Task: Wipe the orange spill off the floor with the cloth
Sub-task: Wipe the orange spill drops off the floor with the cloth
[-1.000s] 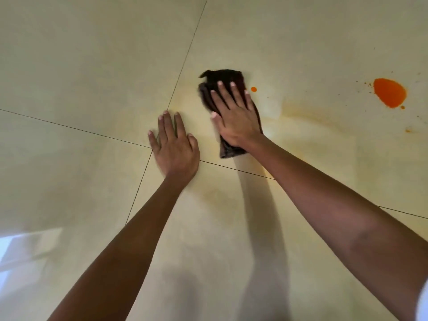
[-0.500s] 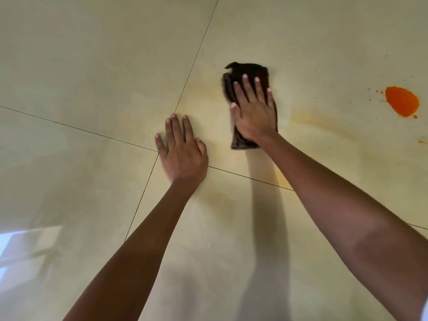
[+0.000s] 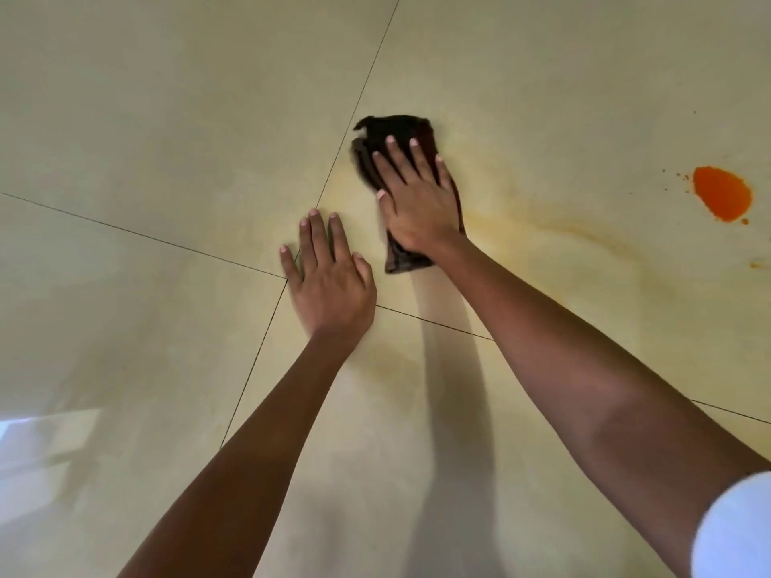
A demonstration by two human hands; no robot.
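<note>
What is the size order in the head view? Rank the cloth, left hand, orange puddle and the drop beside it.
1. cloth and left hand: about alike; the right hand covers much of the cloth, so unranked.
2. orange puddle.
3. drop at its lower edge.

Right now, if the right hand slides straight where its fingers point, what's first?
Nothing, it seems: past the cloth under the right hand lies only bare floor and a grout line. The orange spill sits well off to the right.

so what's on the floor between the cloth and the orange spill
Head view: only bare floor tile with a faint yellowish smear between the cloth and the orange spill; no object.
</note>
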